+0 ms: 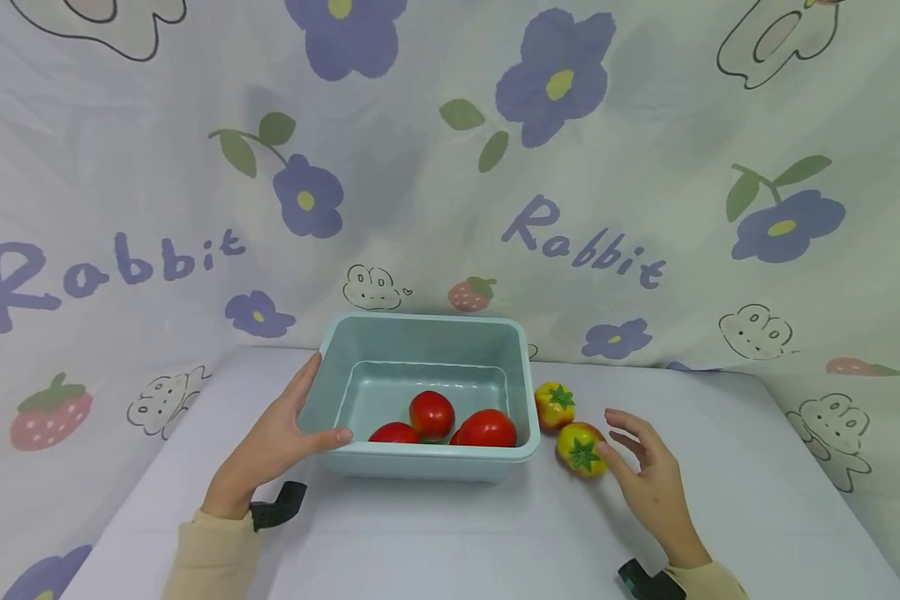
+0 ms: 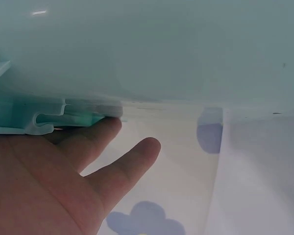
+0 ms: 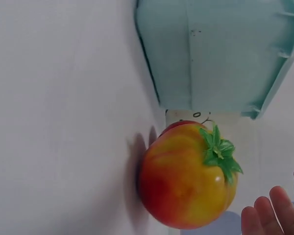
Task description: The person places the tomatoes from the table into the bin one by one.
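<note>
A pale blue-green plastic bin (image 1: 412, 462) stands on the white table, holding several red tomatoes (image 1: 432, 415) partly hidden by its front wall. My left hand (image 1: 273, 442) grips its left side, thumb over the front rim and fingers along the outer wall; the left wrist view shows those fingers (image 2: 130, 169) under the rim. Two yellow-red tomatoes with green leafy tops lie right of the bin, one farther back (image 1: 553, 407) and one nearer (image 1: 581, 450). My right hand (image 1: 654, 487), fingers loosely spread, is beside the nearer one; whether the thumb touches it I cannot tell.
Behind the table (image 1: 450, 542) hangs a white cloth (image 1: 420, 192) printed with purple flowers, rabbits and lettering. The bin stands near the table's back edge. Black wrist devices (image 1: 279, 505) sit on both wrists.
</note>
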Action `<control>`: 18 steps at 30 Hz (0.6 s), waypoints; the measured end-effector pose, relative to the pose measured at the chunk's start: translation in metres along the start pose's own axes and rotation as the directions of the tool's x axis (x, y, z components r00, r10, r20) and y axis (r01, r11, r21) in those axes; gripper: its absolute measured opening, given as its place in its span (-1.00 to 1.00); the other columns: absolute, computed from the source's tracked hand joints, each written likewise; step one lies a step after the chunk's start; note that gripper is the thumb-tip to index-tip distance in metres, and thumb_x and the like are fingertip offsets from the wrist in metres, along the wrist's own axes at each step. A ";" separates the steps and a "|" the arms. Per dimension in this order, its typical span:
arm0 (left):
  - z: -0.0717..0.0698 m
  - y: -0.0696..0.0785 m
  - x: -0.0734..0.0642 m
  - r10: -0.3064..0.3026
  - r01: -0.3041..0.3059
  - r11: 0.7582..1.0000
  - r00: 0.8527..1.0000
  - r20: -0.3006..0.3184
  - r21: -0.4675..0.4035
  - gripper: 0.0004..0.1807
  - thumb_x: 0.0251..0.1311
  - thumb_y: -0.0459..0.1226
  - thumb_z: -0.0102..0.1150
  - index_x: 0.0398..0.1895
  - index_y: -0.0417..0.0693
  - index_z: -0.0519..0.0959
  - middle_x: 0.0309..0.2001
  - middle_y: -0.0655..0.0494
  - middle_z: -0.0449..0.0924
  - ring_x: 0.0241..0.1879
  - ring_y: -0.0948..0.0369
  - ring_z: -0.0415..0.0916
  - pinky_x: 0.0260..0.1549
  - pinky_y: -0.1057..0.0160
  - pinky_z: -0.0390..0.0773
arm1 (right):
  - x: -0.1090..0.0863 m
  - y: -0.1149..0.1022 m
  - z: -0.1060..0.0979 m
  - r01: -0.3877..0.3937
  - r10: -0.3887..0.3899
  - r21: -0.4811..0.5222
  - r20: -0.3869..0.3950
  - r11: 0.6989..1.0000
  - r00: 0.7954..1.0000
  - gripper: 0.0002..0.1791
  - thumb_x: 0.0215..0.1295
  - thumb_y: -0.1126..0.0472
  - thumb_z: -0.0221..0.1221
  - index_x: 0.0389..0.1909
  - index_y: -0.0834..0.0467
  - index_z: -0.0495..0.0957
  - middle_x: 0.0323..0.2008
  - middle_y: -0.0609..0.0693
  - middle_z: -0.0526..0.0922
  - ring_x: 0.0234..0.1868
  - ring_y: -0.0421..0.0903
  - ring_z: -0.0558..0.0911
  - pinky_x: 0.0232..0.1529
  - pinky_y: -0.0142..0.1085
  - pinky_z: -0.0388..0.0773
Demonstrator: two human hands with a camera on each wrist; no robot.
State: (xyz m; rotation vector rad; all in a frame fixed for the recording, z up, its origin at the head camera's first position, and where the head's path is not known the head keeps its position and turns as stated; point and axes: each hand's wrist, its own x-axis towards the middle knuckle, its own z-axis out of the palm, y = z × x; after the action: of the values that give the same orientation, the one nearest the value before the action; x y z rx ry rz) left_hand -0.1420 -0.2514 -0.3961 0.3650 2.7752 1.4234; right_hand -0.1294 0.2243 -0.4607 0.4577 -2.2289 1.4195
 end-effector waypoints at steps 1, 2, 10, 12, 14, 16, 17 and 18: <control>0.000 0.000 0.000 -0.001 0.001 1.000 1.000 0.000 0.000 0.27 0.11 -0.07 0.46 0.64 0.00 -0.29 0.62 -0.07 -0.30 0.55 -0.24 -0.23 0.30 -0.48 0.02 | -0.001 0.001 0.000 -0.008 0.008 0.005 -0.002 1.000 1.000 -0.47 0.20 0.57 0.28 0.22 0.39 0.45 0.19 0.00 0.52 0.21 -0.26 0.49 0.17 -0.49 0.48; 0.000 0.000 0.000 -0.001 0.001 1.000 1.000 -0.001 0.001 0.27 0.11 -0.07 0.46 0.64 0.00 -0.29 0.62 -0.07 -0.30 0.55 -0.24 -0.23 0.30 -0.48 0.02 | -0.002 0.001 0.000 -0.017 0.017 0.007 -0.006 1.000 1.000 -0.46 0.19 0.57 0.29 0.22 0.38 0.46 0.19 -0.03 0.52 0.20 -0.26 0.49 0.17 -0.49 0.48; 0.000 0.000 0.001 0.003 -0.003 1.000 1.000 -0.007 0.007 0.26 0.10 -0.07 0.46 0.65 0.01 -0.28 0.62 -0.06 -0.28 0.55 -0.22 -0.22 0.29 -0.49 0.03 | -0.009 0.009 -0.002 -0.118 0.119 -0.050 0.017 0.992 0.993 -0.41 0.16 0.48 0.38 0.24 0.28 0.47 0.21 0.02 0.52 0.25 -0.37 0.42 0.18 -0.52 0.45; 0.000 0.001 0.000 0.007 -0.007 1.000 1.000 -0.009 0.007 0.26 0.10 -0.07 0.46 0.65 0.01 -0.27 0.62 -0.07 -0.28 0.55 -0.22 -0.22 0.29 -0.50 0.03 | -0.010 0.011 -0.003 -0.136 0.139 -0.068 0.038 0.988 0.990 -0.39 0.15 0.45 0.40 0.25 0.24 0.47 0.24 0.10 0.50 0.27 -0.40 0.38 0.17 -0.56 0.43; 0.000 0.001 0.000 0.003 -0.002 1.000 1.000 -0.010 0.007 0.27 0.09 -0.05 0.47 0.65 0.01 -0.27 0.63 -0.06 -0.28 0.55 -0.21 -0.22 0.30 -0.49 0.03 | -0.011 0.012 -0.003 -0.147 0.152 -0.085 0.055 0.985 0.987 -0.36 0.12 0.43 0.43 0.25 0.21 0.47 0.27 0.17 0.47 0.28 -0.44 0.34 0.16 -0.60 0.40; 0.000 0.002 0.000 0.003 -0.003 1.000 1.000 -0.011 0.005 0.27 0.09 -0.05 0.47 0.65 0.00 -0.27 0.62 -0.08 -0.27 0.55 -0.23 -0.21 0.28 -0.50 0.04 | -0.012 0.013 -0.003 -0.154 0.160 -0.098 0.065 0.983 0.985 -0.34 0.09 0.41 0.45 0.25 0.21 0.47 0.28 0.21 0.45 0.28 -0.47 0.31 0.15 -0.64 0.37; 0.000 0.003 0.000 0.001 -0.001 1.000 1.000 -0.011 0.004 0.27 0.09 -0.05 0.47 0.65 0.00 -0.27 0.62 -0.08 -0.27 0.55 -0.23 -0.21 0.28 -0.50 0.04 | -0.012 0.014 -0.003 -0.156 0.163 -0.104 0.069 0.982 0.984 -0.32 0.08 0.40 0.46 0.26 0.21 0.47 0.29 0.21 0.45 0.27 -0.48 0.30 0.14 -0.66 0.36; 0.000 0.003 -0.001 0.000 0.000 1.000 1.000 -0.010 0.003 0.27 0.09 -0.04 0.47 0.65 0.00 -0.27 0.62 -0.08 -0.27 0.55 -0.23 -0.21 0.28 -0.50 0.05 | -0.013 0.014 -0.003 -0.158 0.165 -0.101 0.072 0.982 0.984 -0.31 0.06 0.40 0.47 0.26 0.23 0.47 0.29 0.22 0.44 0.27 -0.47 0.30 0.14 -0.67 0.36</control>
State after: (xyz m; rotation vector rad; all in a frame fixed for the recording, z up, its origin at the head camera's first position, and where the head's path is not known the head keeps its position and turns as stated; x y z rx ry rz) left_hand -0.1407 -0.2500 -0.3932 0.3582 2.7857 1.4247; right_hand -0.1254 0.2332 -0.4771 0.3123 -2.4337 1.3887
